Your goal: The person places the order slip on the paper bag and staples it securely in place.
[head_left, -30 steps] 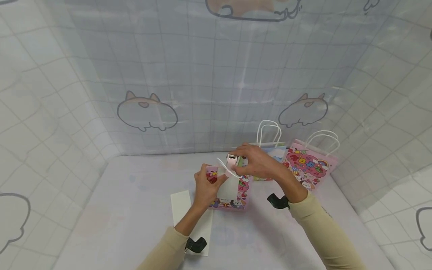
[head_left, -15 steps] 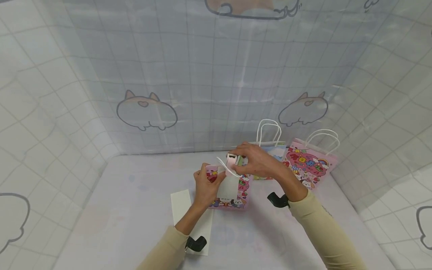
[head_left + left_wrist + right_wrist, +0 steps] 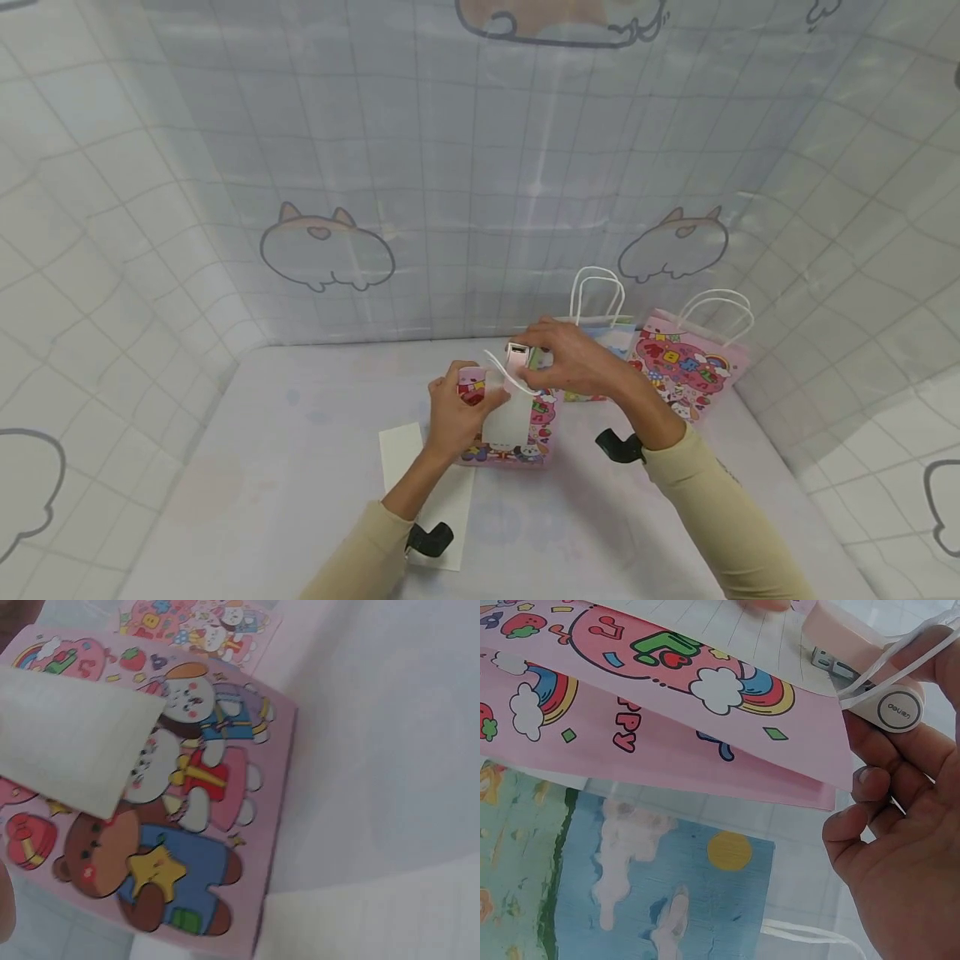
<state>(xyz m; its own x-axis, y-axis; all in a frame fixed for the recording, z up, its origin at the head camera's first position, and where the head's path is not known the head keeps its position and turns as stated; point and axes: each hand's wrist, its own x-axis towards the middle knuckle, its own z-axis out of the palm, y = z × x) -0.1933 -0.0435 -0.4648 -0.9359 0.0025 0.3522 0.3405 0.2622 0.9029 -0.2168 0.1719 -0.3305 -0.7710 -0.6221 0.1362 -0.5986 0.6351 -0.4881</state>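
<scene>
A pink cartoon gift bag (image 3: 545, 417) stands upright between the hands in the head view, with a white lined paper slip (image 3: 506, 423) lying over its front. My left hand (image 3: 455, 417) pinches the bag's top edge, its thumb over the slip. My right hand (image 3: 573, 358) grips a pale pink mini stapler (image 3: 516, 358) at the bag's top. In the right wrist view the stapler (image 3: 847, 645) sits over the edge of slip and bag, beside the white cord handle (image 3: 904, 664). The slip's lower end hangs loose from the bag in the left wrist view.
A white paper sheet (image 3: 450, 508) lies on the table under the left forearm. At the back right stand a blue and green gift bag (image 3: 611, 340) and another pink gift bag (image 3: 686, 367), both with white handles. A gridded cloth wall (image 3: 450, 208) rises behind.
My left hand has shifted very slightly left, and its thumb has moved a little along the slip. The right hand and the stapler stay almost in place.
</scene>
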